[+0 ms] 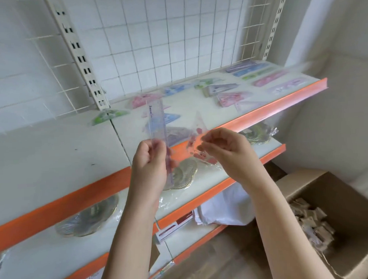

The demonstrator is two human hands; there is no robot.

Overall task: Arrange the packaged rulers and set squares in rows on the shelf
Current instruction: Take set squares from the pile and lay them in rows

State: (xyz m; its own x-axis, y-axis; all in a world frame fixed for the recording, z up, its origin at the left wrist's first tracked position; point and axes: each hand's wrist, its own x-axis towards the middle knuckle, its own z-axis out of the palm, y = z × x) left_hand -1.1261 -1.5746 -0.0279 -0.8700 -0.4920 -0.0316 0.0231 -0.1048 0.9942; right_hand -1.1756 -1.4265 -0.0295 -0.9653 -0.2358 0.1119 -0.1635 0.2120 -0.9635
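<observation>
**Inspector:** Both forearms fill the foreground. Left hand point(149, 156) has its grip closed round the lower part of a clear ruler point(160, 127), held upright in front of the top shelf point(262, 112). Right hand point(223, 147) pinches a transparent packaged set square point(196, 136) by thumb and curled fingertips, just beside the ruler, apparently not touching it.

**Clerk:** Which step is that?

**Inspector:** By my judgement, sorting in hand: two items held off the shelf, neither placed yet. Packaged set squares point(225, 95) lie loosely across the shelf's middle; long ruler packs point(269, 78) form a tidier row at the right end (rows only partly done).

**Clerk:** Next move?

**Inspector:** Probably laying each piece flat alongside its own kind, edges squared to the row, without disturbing neighbours.

**Clerk:** Any readable markings?

**Inspector:** Blue print at the ruler's top end, too blurred to read. Pack graphics illegible. Red-and-white price tags point(183, 220) on the lower shelf edge, unreadable. Cardboard box point(328, 188) unmarked.
</observation>
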